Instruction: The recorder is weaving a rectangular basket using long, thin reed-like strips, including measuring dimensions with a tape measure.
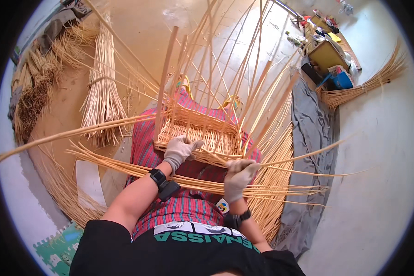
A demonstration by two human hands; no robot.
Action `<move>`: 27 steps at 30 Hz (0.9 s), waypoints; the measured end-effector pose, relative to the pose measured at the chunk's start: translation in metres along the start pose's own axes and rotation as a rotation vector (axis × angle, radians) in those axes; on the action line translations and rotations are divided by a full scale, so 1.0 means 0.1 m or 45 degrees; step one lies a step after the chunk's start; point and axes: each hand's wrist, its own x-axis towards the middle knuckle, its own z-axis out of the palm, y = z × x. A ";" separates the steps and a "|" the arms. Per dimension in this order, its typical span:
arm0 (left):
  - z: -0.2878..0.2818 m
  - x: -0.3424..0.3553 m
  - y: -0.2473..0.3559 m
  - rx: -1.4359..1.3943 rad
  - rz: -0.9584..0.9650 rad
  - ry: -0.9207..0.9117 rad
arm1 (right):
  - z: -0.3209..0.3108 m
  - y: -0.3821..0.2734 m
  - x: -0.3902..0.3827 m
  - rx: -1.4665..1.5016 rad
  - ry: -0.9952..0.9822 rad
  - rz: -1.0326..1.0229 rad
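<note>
Tan floor (142,27) around striped cloth (141,138); loose canes (202,184) crossing near side, left to right. Right hand (240,175), forearm (254,232) angled far-left, closed on thin canes (280,163) at near-right corner of wicker basket (202,122). Left hand (181,149), forearm reaching far-right, curled at near edge; cannot tell whether pinching. Basket over cloth, long axis left-right, right end slightly nearer, stakes (166,73) pointing up. Cane bundle (102,92) far left.

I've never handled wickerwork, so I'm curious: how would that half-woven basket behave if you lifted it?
The basket would probably feel light for its size, being thin woven strands around an open inside. Its thick corner post looks fairly stiff, but the long, slender canes reaching well past its side would likely sway or snag.
</note>
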 end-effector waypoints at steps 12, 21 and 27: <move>0.60 -0.23 0.41 0.272 0.239 -0.251 | -1.00 -0.75 0.63 -0.333 -0.213 0.185; 0.89 0.00 0.07 0.047 0.118 -0.274 | 0.90 -0.16 1.69 -1.718 -0.902 -0.884; 0.92 0.03 0.23 0.197 0.049 -0.175 | 0.88 -0.04 1.36 -0.746 -0.394 -0.613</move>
